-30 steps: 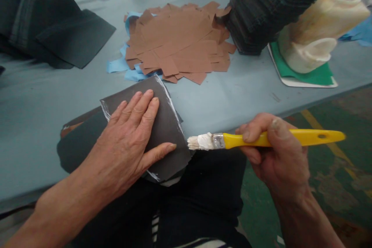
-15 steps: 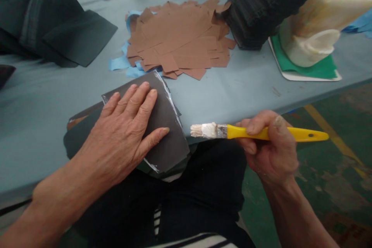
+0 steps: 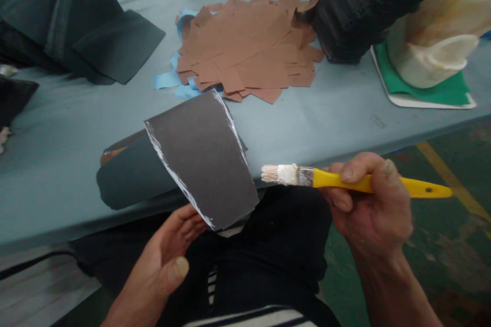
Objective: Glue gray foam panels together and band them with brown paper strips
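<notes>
My right hand point(image 3: 370, 199) grips a yellow-handled paintbrush point(image 3: 326, 178); its bristles are coated in white paste and point left, just beside a dark grey-brown panel point(image 3: 203, 158). White paste lines the panel's left and right edges. The panel lies over a dark green folded piece point(image 3: 130, 173) at the table's front edge, its near corner jutting past it. Below that corner, my left hand point(image 3: 169, 250) is turned palm up, thumb apart from the fingers. Its fingertips reach under the panel's lower left edge and are partly hidden.
Brown cut pieces point(image 3: 245, 56) lie heaped on blue scraps mid-table. Dark green folded pieces point(image 3: 95, 36) are piled at left. A tall dark stack point(image 3: 368, 10) leans at right, beside a stained off-white container point(image 3: 425, 56) on a green sheet point(image 3: 433, 89).
My left hand has lifted off the panel's top, moved down toward me and turned palm up at its lower edge. My right hand still holds the brush. The view has shifted slightly left.
</notes>
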A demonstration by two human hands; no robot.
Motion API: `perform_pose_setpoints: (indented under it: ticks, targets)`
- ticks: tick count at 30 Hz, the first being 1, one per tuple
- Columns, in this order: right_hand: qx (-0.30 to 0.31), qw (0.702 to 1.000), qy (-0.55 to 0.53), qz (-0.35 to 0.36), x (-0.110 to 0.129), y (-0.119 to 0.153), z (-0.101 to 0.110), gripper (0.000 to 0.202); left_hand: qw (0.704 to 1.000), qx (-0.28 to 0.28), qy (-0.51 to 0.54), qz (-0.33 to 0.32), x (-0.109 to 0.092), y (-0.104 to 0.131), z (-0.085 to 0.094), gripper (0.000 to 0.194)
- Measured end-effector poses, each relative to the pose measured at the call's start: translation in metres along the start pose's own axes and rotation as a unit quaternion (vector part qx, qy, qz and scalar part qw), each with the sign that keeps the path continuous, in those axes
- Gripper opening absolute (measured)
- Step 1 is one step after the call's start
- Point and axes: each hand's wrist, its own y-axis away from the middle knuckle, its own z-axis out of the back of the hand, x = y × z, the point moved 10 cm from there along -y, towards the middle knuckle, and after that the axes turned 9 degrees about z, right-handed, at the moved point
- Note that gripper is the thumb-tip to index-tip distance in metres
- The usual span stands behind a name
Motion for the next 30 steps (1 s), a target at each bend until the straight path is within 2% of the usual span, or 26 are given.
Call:
perform_pose_setpoints:
  ticks: [2,5,8,10,13,18,23,30]
  targets:
    - [-0.006,1.0,0.007,-0.004,0.0,0.002,0.0,0.031,0.998,0.031,0.063,0.003,0.011,-0.004,-0.032,0.093]
    - [-0.004,1.0,0.006,-0.002,0.002,0.003,-0.001,0.032,0.989,0.061,0.132,0.011,0.018,-0.003,-0.069,0.083]
    - [-0.005,1.0,-0.002,-0.005,0.0,0.003,0.0,0.032,0.983,0.071,0.169,0.019,0.02,-0.001,-0.093,0.068]
    - [-0.005,1.0,-0.013,-0.015,-0.004,0.003,-0.001,0.031,0.981,0.053,0.186,0.034,0.02,-0.003,-0.101,0.055]
    - [-0.003,0.999,-0.031,-0.019,-0.007,0.002,-0.006,0.029,0.976,0.006,0.213,0.045,0.015,-0.006,-0.106,0.043]
    - [0.006,0.999,-0.039,-0.017,-0.007,-0.001,-0.016,0.03,0.967,-0.051,0.249,0.028,0.006,-0.009,-0.103,0.045]
    - [0.018,1.0,-0.009,-0.005,-0.01,-0.007,-0.023,0.036,0.959,-0.062,0.277,0.025,0.005,-0.01,-0.104,0.045]
    - [0.026,0.999,0.001,-0.031,-0.017,-0.005,-0.022,0.036,0.951,-0.05,0.302,0.031,0.003,-0.011,-0.107,0.041]
